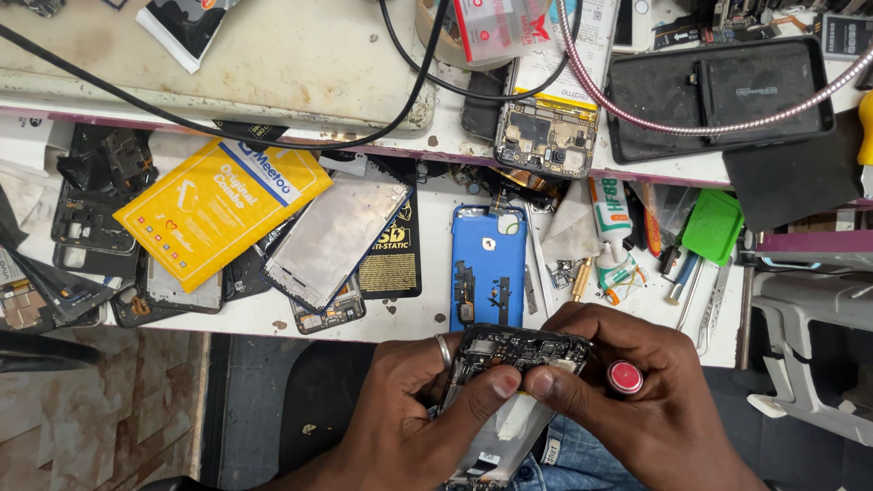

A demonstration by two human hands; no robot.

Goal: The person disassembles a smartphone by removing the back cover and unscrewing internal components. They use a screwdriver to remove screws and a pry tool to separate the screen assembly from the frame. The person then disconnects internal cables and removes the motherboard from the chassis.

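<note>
Two bare hands meet low in the frame, over the person's lap, below the edge of a cluttered white workbench [273, 318]. The bench carries a blue phone back cover [488, 264], a yellow packet [214, 205], a bare metal phone frame [332, 236], a glue tube [611, 223] and tweezers [714, 305]. On a raised shelf behind, a black tray [718, 95] holds dark flat sheets (what they are is hard to tell). The left hand [409, 427], ring on one finger, and the right hand [637, 400] both grip an opened phone [514, 377], its circuit board exposed, thumbs pressed onto it. The right hand also holds a red-capped tool [625, 376], its shaft hidden. The phone's lower end is cut off by the frame.
</note>
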